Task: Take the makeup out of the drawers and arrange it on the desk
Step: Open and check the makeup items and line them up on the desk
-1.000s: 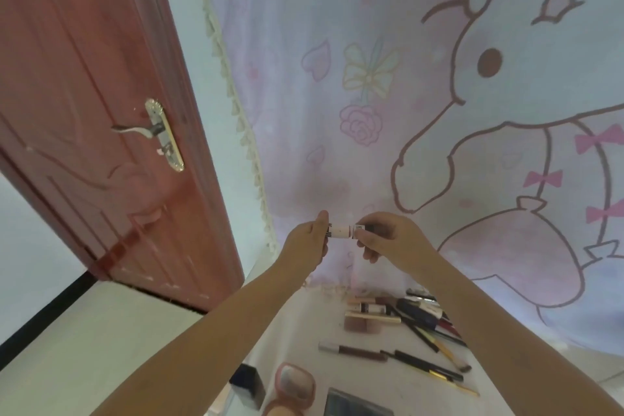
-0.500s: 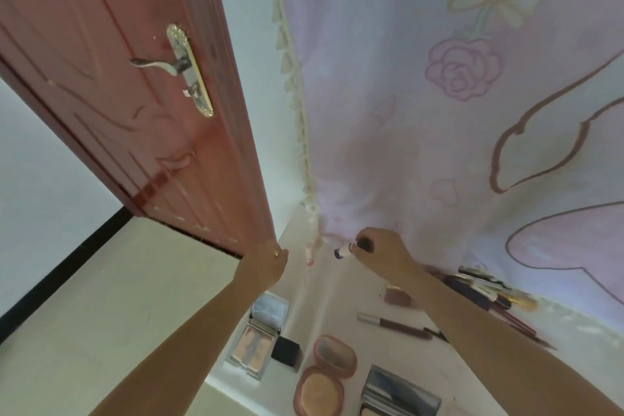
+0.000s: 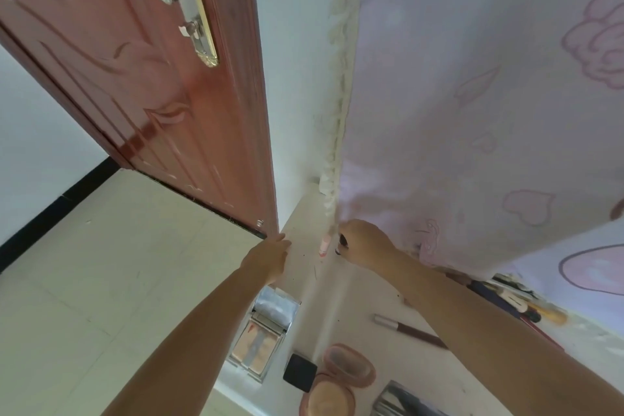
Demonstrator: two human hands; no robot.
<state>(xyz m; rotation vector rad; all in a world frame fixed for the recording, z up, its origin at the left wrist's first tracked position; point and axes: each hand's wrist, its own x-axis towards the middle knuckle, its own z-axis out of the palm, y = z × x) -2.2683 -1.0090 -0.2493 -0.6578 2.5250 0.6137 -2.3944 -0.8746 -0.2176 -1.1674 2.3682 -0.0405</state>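
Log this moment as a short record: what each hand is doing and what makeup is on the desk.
left hand: open, holds nothing, over the desk's left edge
right hand: pinches a small dark item, too small to name
pink lipstick tube: upright by the curtain, between the hands
open eyeshadow palette: near left edge
black compact: closed
round pink compact: open
desk: white

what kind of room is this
Probably a bedroom at home: a white desk strewn with makeup such as an open eyeshadow palette, a cartoon-print curtain behind it, and a red-brown wooden door.
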